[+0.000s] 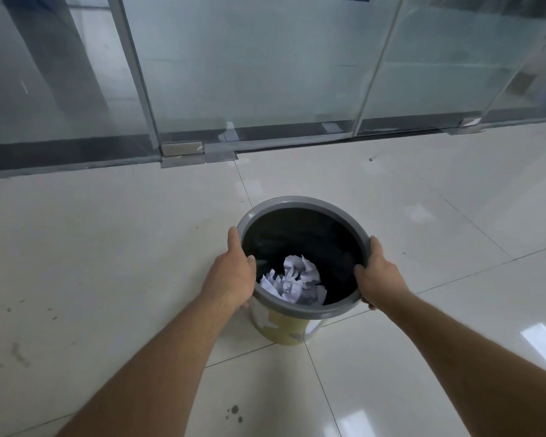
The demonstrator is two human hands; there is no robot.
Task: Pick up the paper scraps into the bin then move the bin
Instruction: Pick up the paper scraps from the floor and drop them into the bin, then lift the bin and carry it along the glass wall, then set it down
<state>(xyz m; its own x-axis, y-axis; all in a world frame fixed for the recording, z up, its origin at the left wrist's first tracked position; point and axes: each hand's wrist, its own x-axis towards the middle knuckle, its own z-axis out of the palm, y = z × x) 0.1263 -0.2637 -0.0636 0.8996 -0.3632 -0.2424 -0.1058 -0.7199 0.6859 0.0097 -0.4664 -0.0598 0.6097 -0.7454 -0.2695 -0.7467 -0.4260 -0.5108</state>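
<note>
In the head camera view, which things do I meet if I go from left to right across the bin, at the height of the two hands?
Left hand on the bin's left rim → crumpled paper scraps inside the bin → right hand on the bin's right rim.

My left hand (230, 275) and right hand (377, 272) flank the round grey-rimmed plastic bin (300, 313); crumpled white paper scraps (292, 280) lie inside, glass doors (249, 64) beyond.

Dim flat light, ceiling glare patches on glossy white floor tiles (423, 357), wide-angle bowing and softness at edges.
</note>
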